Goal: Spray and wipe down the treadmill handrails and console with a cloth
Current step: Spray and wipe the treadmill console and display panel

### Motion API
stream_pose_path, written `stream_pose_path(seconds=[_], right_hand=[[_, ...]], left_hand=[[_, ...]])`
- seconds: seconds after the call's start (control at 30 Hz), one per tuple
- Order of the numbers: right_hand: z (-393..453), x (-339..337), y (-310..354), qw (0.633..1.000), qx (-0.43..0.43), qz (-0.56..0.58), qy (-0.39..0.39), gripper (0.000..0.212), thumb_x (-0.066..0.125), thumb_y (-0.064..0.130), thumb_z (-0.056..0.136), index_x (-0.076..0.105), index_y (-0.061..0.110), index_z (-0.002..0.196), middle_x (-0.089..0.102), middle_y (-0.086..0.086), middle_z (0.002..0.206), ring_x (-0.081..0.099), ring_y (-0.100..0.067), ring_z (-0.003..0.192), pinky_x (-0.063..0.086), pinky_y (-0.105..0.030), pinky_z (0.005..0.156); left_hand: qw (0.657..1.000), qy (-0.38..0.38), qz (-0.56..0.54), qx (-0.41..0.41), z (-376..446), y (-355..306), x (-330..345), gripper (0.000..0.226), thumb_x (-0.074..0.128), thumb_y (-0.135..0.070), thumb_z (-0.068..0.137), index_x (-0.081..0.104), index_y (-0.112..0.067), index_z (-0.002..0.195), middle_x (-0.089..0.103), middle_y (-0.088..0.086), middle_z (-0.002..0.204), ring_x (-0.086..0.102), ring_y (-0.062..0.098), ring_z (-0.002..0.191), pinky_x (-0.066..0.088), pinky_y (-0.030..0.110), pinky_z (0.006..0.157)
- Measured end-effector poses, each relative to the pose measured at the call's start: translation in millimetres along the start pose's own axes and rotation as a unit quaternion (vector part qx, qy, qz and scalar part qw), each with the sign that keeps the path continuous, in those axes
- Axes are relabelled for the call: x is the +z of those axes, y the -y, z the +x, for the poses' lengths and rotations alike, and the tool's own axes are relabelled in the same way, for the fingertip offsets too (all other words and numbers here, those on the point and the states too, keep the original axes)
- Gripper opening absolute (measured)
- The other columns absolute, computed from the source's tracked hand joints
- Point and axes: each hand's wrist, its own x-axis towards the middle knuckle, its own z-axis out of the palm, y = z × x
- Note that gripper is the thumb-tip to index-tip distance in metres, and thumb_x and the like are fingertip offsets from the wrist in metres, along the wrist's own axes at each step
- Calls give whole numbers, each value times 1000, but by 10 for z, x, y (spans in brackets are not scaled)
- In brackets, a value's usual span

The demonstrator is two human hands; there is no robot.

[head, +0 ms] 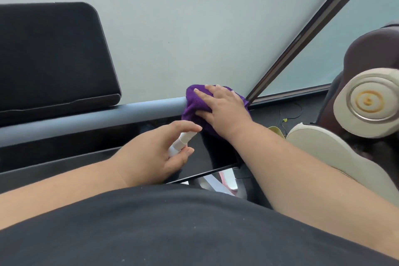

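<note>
A grey handrail [112, 115] runs across the treadmill below the black console screen [51, 56]. My right hand [224, 108] presses a purple cloth [194, 103] over the right end of that rail, fingers spread flat on the cloth. My left hand [159, 153] grips a small white spray bottle [180, 143] just in front of the rail, over the glossy black console panel [207, 155]. The bottle's nozzle points toward the cloth, and most of its body is hidden in my palm.
A frosted glass wall [194, 28] with a dark frame bar [302, 34] stands behind the treadmill. A brown and cream massage chair [362, 101] crowds the right side. Cables lie on the dark floor [287, 114] beyond the rail. My black shirt fills the bottom.
</note>
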Motion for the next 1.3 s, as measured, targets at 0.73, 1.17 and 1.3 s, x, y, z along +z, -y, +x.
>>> stream_pose_path(seconds=[0.73, 1.17, 1.3], right_hand=[[-435, 77, -481, 948, 227, 222, -7, 73, 53, 59, 93, 21, 40, 156, 48, -10, 138, 53, -32, 123, 45, -39, 96], [-1922, 325, -390, 933, 259, 251, -7, 74, 56, 55, 94, 16, 45, 156, 40, 4, 145, 48, -20, 124, 44, -35, 94], [-1028, 240, -457, 947, 230, 219, -36, 73, 52, 60, 93, 20, 41, 156, 44, -8, 142, 50, -33, 124, 44, -42, 99]], left_hand=[[997, 77, -14, -21, 140, -350, 542, 40, 56, -44, 89, 33, -68, 111, 64, -14, 88, 62, 11, 74, 52, 38, 77], [996, 91, 2, -16, 98, -238, 515, 41, 57, -45, 88, 31, -70, 109, 60, -23, 89, 60, 9, 78, 50, 36, 76], [996, 94, 2, -7, 99, -230, 568, 41, 56, -45, 87, 32, -69, 109, 59, -29, 93, 60, 9, 82, 50, 36, 80]])
